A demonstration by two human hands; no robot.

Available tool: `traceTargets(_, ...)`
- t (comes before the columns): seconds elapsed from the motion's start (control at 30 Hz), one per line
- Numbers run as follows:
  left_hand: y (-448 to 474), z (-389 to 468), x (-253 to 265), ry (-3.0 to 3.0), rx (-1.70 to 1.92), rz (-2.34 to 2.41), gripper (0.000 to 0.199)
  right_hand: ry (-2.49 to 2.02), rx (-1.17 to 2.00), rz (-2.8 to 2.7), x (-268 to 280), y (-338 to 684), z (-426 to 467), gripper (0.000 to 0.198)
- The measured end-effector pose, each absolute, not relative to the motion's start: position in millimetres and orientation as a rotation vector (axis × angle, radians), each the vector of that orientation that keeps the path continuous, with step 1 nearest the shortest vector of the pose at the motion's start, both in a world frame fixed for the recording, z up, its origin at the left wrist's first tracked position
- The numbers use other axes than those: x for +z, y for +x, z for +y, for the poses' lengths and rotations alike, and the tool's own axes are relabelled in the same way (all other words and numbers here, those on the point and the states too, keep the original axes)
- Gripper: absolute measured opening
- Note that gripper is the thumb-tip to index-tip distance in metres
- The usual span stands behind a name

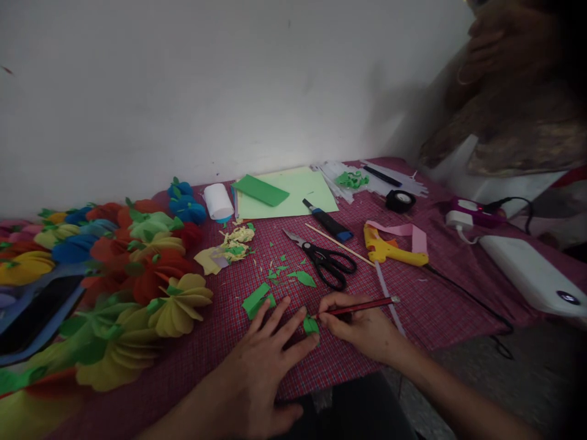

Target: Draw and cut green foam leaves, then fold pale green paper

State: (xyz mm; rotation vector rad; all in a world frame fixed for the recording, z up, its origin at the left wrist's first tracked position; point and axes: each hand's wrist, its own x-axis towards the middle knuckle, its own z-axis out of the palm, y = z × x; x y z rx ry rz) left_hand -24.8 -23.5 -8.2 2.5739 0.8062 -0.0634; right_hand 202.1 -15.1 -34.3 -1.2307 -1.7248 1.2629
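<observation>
My right hand is closed around a red-and-black pencil, its tip down at a small green paper leaf. My left hand lies spread on the cloth, with index finger and thumb touching the leaf's edges. Just beyond the left fingertips are folded green paper pieces. A cut green leaf and small scraps lie farther up. Black-handled scissors rest beyond my hands with blades parted, beside a thin wooden stick and a utility knife.
Colourful paper pumpkin-like shapes crowd the left, by a phone. Paper sheets and a white roll lie near the wall. At right are a yellow glue gun with a cord, and a white power bank. Another person is beyond.
</observation>
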Motion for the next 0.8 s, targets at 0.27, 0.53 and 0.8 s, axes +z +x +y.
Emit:
traceTargets(0.27,-26.9,-23.8,-12.4,2.579,-0.060,0.804,0.093,-1.248,1.247,-1.739,-26.6,200.2,-15.4,0.008)
traceTargets(0.53,-23.5,-23.3,-6.0,2.562,-0.079,0.810,0.086,-1.308,1.277,-1.630,-31.7,201.4,-16.3,0.008)
traceTargets(0.8,-27.3,-23.3,-10.0,2.575,-0.044,0.771,0.089,-1.245,1.269,-1.688,-31.0,202.3,-17.8,0.007)
